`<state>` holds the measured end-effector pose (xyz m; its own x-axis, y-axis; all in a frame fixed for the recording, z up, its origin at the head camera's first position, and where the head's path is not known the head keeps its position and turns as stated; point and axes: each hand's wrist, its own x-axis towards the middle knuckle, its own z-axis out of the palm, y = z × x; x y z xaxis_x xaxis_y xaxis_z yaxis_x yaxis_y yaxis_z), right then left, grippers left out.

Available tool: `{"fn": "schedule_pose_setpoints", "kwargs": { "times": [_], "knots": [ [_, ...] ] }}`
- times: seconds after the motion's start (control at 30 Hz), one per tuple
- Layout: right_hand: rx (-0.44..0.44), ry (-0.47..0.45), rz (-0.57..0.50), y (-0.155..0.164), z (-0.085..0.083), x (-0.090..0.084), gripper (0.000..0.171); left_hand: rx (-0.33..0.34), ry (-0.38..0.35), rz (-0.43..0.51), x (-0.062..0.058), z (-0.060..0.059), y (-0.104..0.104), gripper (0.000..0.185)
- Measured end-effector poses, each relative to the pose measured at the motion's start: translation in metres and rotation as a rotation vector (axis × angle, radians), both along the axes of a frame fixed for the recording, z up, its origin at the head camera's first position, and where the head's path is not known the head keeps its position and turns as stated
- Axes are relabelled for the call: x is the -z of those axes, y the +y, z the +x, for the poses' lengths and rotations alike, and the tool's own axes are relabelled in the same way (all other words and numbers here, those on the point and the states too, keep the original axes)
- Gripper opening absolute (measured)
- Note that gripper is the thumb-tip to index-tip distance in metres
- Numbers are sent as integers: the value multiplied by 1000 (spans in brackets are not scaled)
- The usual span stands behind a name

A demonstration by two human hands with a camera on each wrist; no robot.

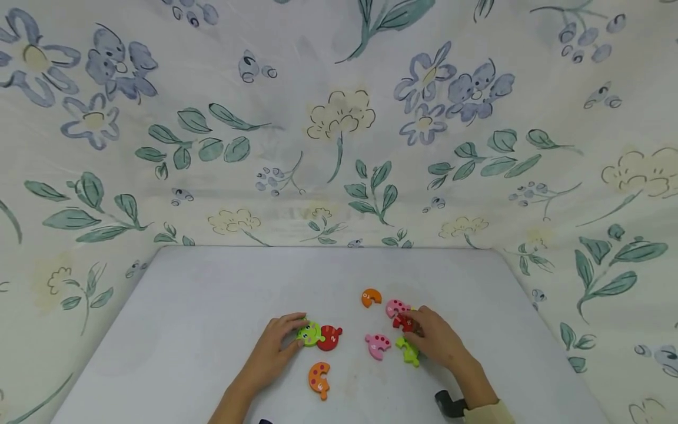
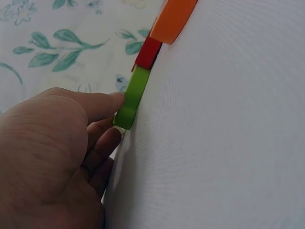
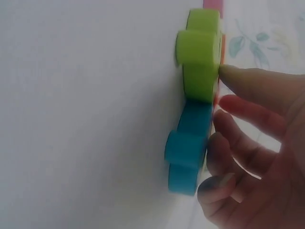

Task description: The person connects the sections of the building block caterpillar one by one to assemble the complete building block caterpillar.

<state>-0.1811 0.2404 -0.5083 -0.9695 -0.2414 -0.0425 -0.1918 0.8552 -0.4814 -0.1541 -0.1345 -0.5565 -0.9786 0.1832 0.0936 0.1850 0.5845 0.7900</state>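
Observation:
Flat wooden puzzle pieces lie on a white table (image 1: pixel 212 306). My left hand (image 1: pixel 293 334) pinches the edge of a green frog-face piece (image 1: pixel 310 333) that is joined to a red piece (image 1: pixel 330 338). In the left wrist view its thumb (image 2: pixel 102 102) presses the green piece (image 2: pixel 133 95), with the red piece (image 2: pixel 147 51) and an orange piece (image 2: pixel 174 19) beyond. My right hand (image 1: pixel 416 331) lies over a red piece (image 1: pixel 402 323) and a lime piece (image 1: pixel 409 352). Its relaxed fingers (image 3: pixel 243 109) touch the lime piece (image 3: pixel 200 57) and a blue piece (image 3: pixel 188 152).
Loose pieces lie about: an orange one (image 1: pixel 371 297) at the back, another orange one (image 1: pixel 319 378) near the front edge, a pink one (image 1: pixel 378 345) between the hands, and a second pink one (image 1: pixel 395 307) by the right fingertips. Floral cloth (image 1: pixel 339 147) walls in the table.

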Motion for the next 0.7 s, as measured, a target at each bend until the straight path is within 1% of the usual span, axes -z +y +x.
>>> {"fn": "schedule_pose_setpoints", "kwargs": {
  "times": [0.13, 0.27, 0.37, 0.43, 0.5, 0.6, 0.63, 0.7],
  "knots": [
    [-61, 32, 36, -17, 4, -1, 43, -6, -5, 7, 0, 1, -1, 40],
    [-129, 65, 39, -43, 14, -6, 42, 3, -10, 12, 1, 1, 0, 41],
    [-220, 102, 65, -69, 25, -10, 41, 10, -7, 7, 2, 0, -1, 41],
    [-293, 122, 119, -90, 33, -11, 45, 12, -1, 6, 2, 0, -1, 40],
    [-358, 119, 181, -112, 43, -10, 53, 14, 5, 7, 2, -1, -2, 40],
    [-415, 105, 289, -139, 53, -7, 65, 20, 6, 15, 1, -2, -2, 40],
    [-431, 107, 324, -146, 56, -7, 65, 20, 6, 19, 0, -2, -2, 40],
    [-477, 122, 379, -157, 60, -6, 60, 20, 1, 22, 0, -1, -2, 40]
  ]
}}
